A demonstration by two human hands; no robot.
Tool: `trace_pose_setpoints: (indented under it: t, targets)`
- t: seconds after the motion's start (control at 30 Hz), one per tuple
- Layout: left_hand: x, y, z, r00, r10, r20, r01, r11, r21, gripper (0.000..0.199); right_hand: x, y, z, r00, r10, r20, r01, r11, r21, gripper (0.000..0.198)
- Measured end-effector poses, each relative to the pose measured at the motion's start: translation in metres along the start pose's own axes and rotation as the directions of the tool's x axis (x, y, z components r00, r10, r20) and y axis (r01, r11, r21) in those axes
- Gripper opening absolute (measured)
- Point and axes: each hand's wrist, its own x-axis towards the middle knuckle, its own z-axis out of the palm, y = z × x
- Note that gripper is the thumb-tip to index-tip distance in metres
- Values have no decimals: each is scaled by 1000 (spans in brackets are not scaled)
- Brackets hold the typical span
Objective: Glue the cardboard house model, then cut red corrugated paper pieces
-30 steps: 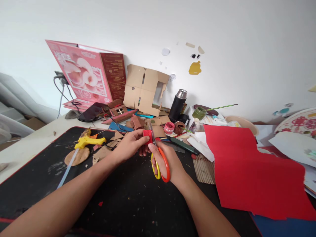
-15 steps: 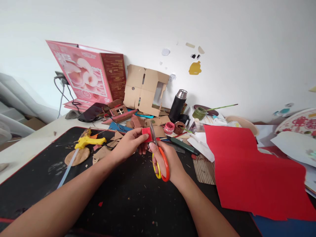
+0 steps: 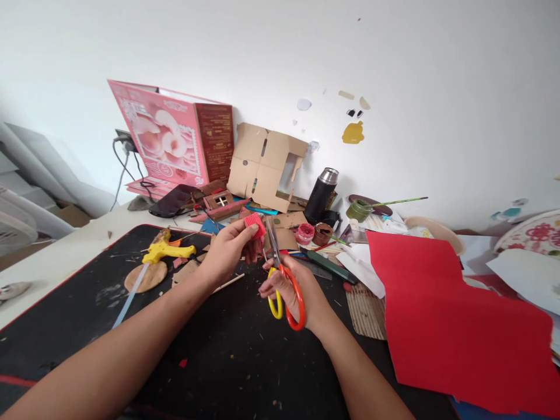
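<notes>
Between the thumb and fingers of my left hand (image 3: 227, 248) is a small ridged piece of red corrugated paper (image 3: 254, 224), tilted up. My right hand (image 3: 301, 289) holds a pair of scissors (image 3: 275, 242) with one orange and one yellow handle loop. Its blades point away from me, just right of the red piece, and appear slightly apart from it. The fingers of my right hand are partly loosened around the yellow loop. Both hands are above the black mat (image 3: 227, 350), which carries small scraps.
On the left a yellow glue gun (image 3: 168, 251) lies over a round wooden disc (image 3: 146, 277). Behind stand a pink box (image 3: 166, 137), cut cardboard (image 3: 262, 166), a black thermos (image 3: 321, 195) and paint jars (image 3: 305, 234). A large red sheet (image 3: 446, 315) covers the right side.
The red corrugated paper has turned from level to tilted and moved slightly away from the scissors. My right-hand fingers have loosened on the handles. The camera view has shifted a little.
</notes>
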Motion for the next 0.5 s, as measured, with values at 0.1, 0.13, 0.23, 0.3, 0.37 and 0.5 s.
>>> trace_pose_setpoints:
  t: [0.1,0.13,0.23,0.3,0.37,0.5]
  targets:
    - [1,2,1,1000,8,-21,-9,1000,-6,35,-2,-3,-1,999,-39,19,39,999,-7,84]
    - [0,4,1,999,12,-30,-12,1000,-3,34,-2,-3,-1,999,-44,13,44,999,-13,82]
    - [0,6,1,997,53,-54,-51,998,26,32,-4,-2,0,999,-34,-29,33,999,-33,70]
    - [0,5,0,994,88,-57,-85,995,57,30,-5,-2,1,999,-10,-52,7,999,-43,66]
    - [-1,4,-1,993,105,-56,-100,992,79,29,-5,-3,2,998,17,-60,-20,999,-46,64]
    - [-1,4,-2,991,118,-63,-111,988,108,30,-6,-5,4,998,42,-54,-45,998,-46,61]
